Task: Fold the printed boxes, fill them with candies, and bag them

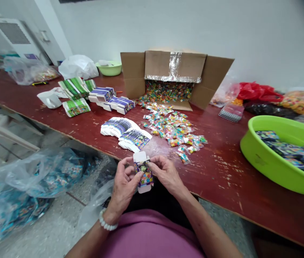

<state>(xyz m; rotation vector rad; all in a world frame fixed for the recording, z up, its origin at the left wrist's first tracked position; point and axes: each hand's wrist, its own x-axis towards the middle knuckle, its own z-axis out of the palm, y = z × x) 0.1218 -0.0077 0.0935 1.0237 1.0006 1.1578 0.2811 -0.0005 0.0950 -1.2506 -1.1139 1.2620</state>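
Observation:
Just off the table's front edge, a small printed candy box [144,172] with white end flaps standing out is between my hands. My left hand [126,182] grips its left side, thumb across the printed front. On the opposite side, my right hand [166,173] pinches the upper right edge with thumb and fingers. Beyond them lies a fanned stack of flat, purple printed boxes [126,132]. To its right spreads a heap of small clear packets of colourful candy [173,125], spilling from a cardboard carton [174,66] laid on its side.
A green tub [283,172] with filled printed boxes stands at the right. Bundles of green boxes [75,93] and purple boxes [111,98] lie at the back left. Red plastic bags [259,92] sit at the back right. Bags of blue packs [33,186] lie on the floor, left.

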